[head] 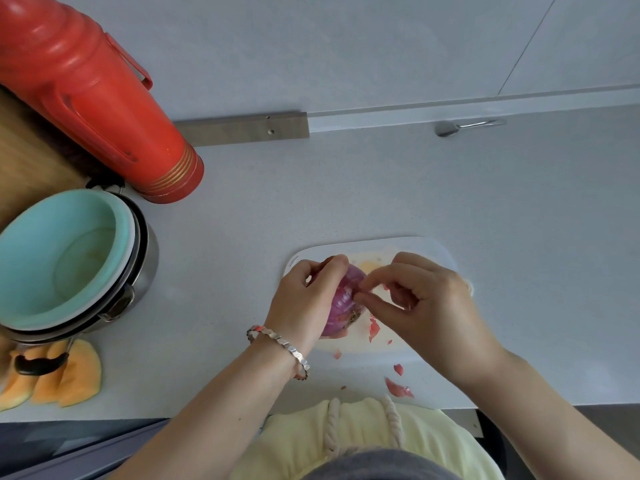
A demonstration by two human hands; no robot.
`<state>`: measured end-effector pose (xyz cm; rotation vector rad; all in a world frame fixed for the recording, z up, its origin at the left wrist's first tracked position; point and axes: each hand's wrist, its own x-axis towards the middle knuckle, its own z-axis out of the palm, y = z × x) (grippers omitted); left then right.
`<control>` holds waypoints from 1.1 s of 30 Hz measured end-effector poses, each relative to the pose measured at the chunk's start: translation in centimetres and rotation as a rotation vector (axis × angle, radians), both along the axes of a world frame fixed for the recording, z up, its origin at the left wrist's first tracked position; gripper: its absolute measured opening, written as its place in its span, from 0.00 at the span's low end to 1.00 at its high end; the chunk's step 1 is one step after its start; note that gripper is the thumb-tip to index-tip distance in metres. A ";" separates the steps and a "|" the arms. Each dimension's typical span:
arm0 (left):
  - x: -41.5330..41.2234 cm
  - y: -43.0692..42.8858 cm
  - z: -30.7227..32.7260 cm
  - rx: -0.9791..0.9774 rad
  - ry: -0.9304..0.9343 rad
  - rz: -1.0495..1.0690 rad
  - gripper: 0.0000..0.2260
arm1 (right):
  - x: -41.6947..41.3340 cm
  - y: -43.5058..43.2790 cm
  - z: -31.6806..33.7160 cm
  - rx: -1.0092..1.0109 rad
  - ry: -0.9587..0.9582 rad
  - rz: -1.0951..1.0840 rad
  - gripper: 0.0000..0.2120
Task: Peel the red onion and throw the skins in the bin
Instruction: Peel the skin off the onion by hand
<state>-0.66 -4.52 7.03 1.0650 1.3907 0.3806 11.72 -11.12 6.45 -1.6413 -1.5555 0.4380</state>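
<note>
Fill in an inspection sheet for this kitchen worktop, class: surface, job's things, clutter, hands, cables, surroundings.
Surface: grey worktop; white cutting board near its front edge.
Job's things: red onion over the board; skin scraps lying on the board; bin not in view.
Clutter: red thermos flask, turquoise bowl stacked in metal pots, melon slices, spoon.
Hands: left hand grips the red onion; right hand pinches its skin.
Cables: nothing seen.
Surroundings: pale wall behind the worktop.
</note>
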 end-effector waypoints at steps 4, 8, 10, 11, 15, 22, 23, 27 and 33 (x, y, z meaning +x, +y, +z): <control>0.1 0.0 0.2 0.094 0.002 -0.005 0.06 | 0.2 0.1 0.0 -0.042 0.015 0.020 0.06; 0.0 0.2 0.0 0.173 0.039 -0.049 0.05 | 0.3 0.1 0.0 -0.039 0.028 0.031 0.03; -0.1 0.2 -0.1 0.211 0.059 -0.077 0.06 | 0.4 0.2 -0.1 -0.042 0.044 0.033 0.02; -0.2 0.2 -0.2 0.225 0.066 -0.092 0.06 | 0.5 0.2 -0.1 -0.046 0.050 0.038 0.01; -0.3 0.1 -0.3 0.260 0.085 -0.139 0.05 | 0.9 0.2 0.1 -0.095 0.024 0.108 0.02; -0.2 0.2 -0.6 0.241 0.114 -0.137 0.08 | 0.8 0.3 -0.6 -0.126 0.040 0.164 0.02; -0.2 0.3 -0.7 0.204 0.111 -0.111 0.08 | 0.6 0.3 -0.7 -0.107 0.029 0.171 0.03; 0.1 0.7 -0.5 -0.071 -0.021 0.010 0.20 | 0.1 -0.2 -1.6 -0.036 0.051 0.175 0.02; -0.1 0.4 -0.4 0.013 -0.001 0.017 0.17 | 0.6 -0.1 -1.4 -0.075 0.296 0.036 0.12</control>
